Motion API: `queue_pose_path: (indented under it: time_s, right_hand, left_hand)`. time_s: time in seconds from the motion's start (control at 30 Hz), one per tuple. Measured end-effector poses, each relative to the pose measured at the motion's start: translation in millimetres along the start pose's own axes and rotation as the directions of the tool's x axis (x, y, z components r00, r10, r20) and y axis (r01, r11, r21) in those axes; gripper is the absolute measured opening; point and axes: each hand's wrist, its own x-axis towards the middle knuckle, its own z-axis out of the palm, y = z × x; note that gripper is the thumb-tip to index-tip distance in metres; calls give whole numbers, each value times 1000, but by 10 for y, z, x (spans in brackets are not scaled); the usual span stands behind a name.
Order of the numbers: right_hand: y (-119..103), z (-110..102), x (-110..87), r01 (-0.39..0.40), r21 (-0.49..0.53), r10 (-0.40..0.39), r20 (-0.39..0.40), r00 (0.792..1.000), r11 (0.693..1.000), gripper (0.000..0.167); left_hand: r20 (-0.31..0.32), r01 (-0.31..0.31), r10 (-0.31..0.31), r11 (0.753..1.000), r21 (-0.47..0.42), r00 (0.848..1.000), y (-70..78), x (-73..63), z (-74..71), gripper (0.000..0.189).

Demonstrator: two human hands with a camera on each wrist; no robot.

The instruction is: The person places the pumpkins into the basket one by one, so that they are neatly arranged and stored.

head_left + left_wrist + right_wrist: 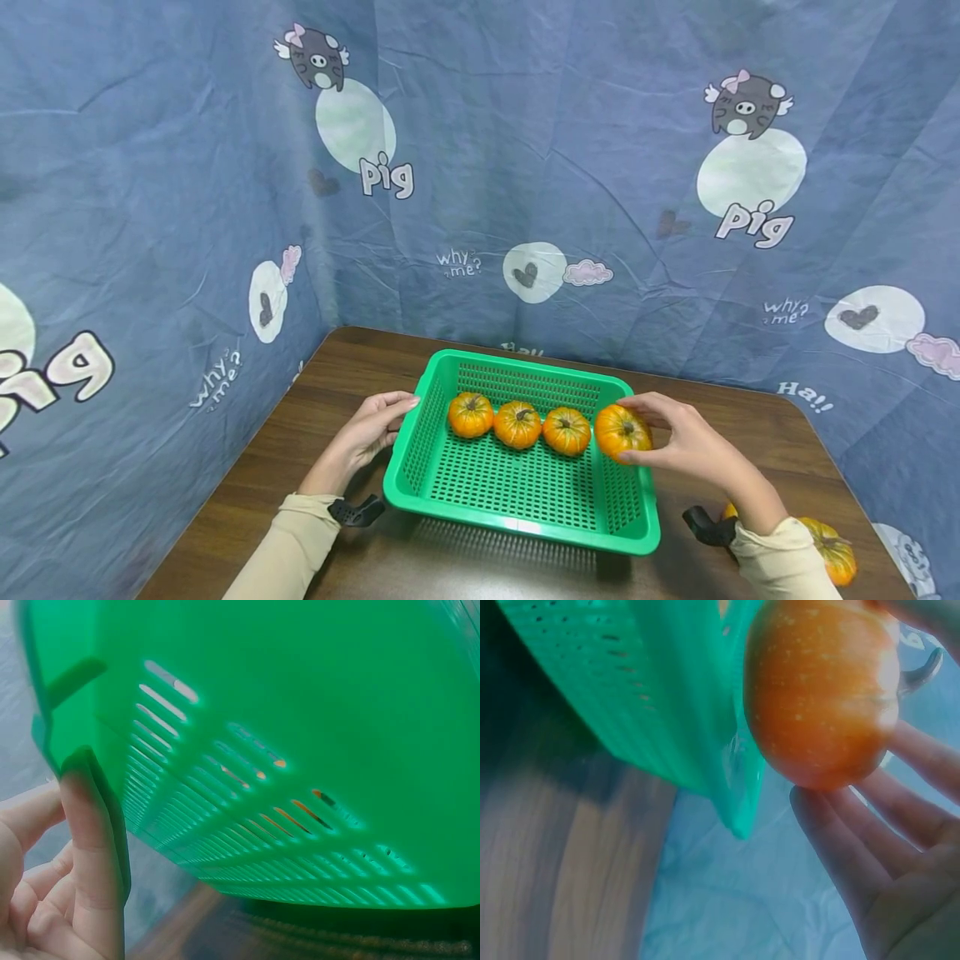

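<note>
A green plastic basket (pixel 517 492) with slotted walls is held up a little above the table, tilted toward me. My left hand (pixel 375 425) grips its left rim, and the left wrist view shows fingers (pixel 82 847) against the basket's edge. Inside, along the far side, sit three small orange pumpkins in a row: a left one (pixel 471 415), a middle one (pixel 517 425) and a right one (pixel 567 431). At the right rim my right hand (pixel 675 429) holds another orange pumpkin (pixel 622 432) between thumb and fingers. In the right wrist view this pumpkin (pixel 817 697) is beside the basket wall.
More pumpkins (pixel 828 550) lie on the table at the right, partly hidden behind my right forearm. The brown wooden table (pixel 337 367) meets a blue printed cloth (pixel 465 208) at the back and left. A dark band (pixel 356 510) sits on each wrist.
</note>
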Motion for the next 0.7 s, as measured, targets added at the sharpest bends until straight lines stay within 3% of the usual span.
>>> queue_pose_path:
  time_s: [0.7]
  right_hand:
    - [-213,203,297,70,-1,-69,126,990,998,67]
  left_hand:
    - [1,-1,1,1000,-1,1000,-7,7,5,25]
